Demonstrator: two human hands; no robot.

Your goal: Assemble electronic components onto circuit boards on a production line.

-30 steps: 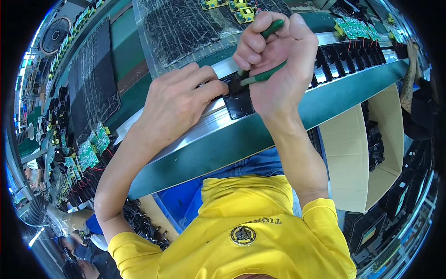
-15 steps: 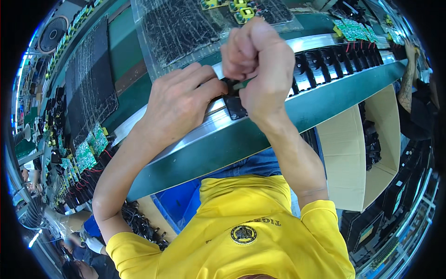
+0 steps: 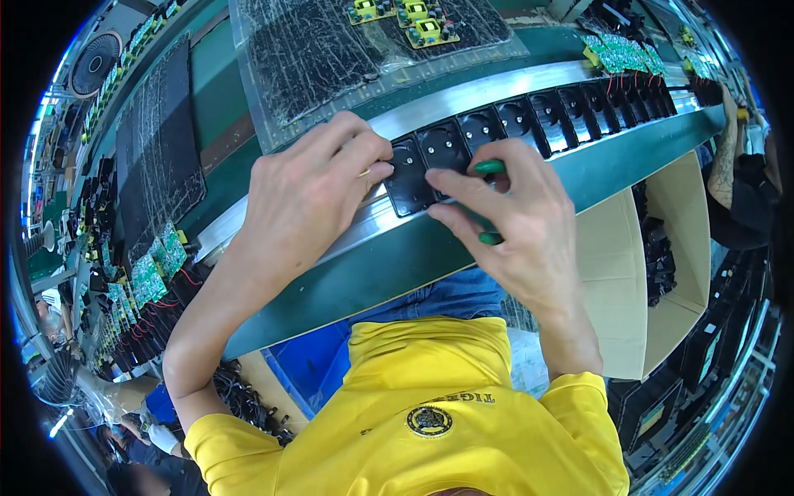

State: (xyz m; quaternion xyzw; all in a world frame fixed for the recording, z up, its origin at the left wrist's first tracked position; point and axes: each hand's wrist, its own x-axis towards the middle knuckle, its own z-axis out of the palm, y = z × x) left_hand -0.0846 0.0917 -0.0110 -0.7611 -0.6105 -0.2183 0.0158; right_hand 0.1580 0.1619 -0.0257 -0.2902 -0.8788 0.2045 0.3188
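My left hand (image 3: pixel 318 186) is closed, with its fingertips pressed at the left edge of the nearest black plastic case (image 3: pixel 411 179). A tiny brass-coloured bit shows between its fingers, and I cannot make out what it is. My right hand (image 3: pixel 523 217) is closed around a pair of green-handled pliers (image 3: pixel 490 167). Two green handle ends show beside the fingers, while the jaws are hidden. Its thumb and forefinger reach to the right edge of the same case. More open black cases (image 3: pixel 480 126) stand in a row to the right on a metal rail.
Yellow-and-green circuit boards (image 3: pixel 427 31) lie on a scratched black mat (image 3: pixel 310 66) beyond the rail (image 3: pixel 339 240). Green boards with red wires (image 3: pixel 622 54) sit far right, and others (image 3: pixel 157 269) at left. A cardboard box (image 3: pixel 608 289) stands at right. Another person's arm (image 3: pixel 724 157) is beyond.
My right hand has come down and to the right from above the case and turned over, showing the green handles. My left hand has shifted slightly left; the case is now more visible.
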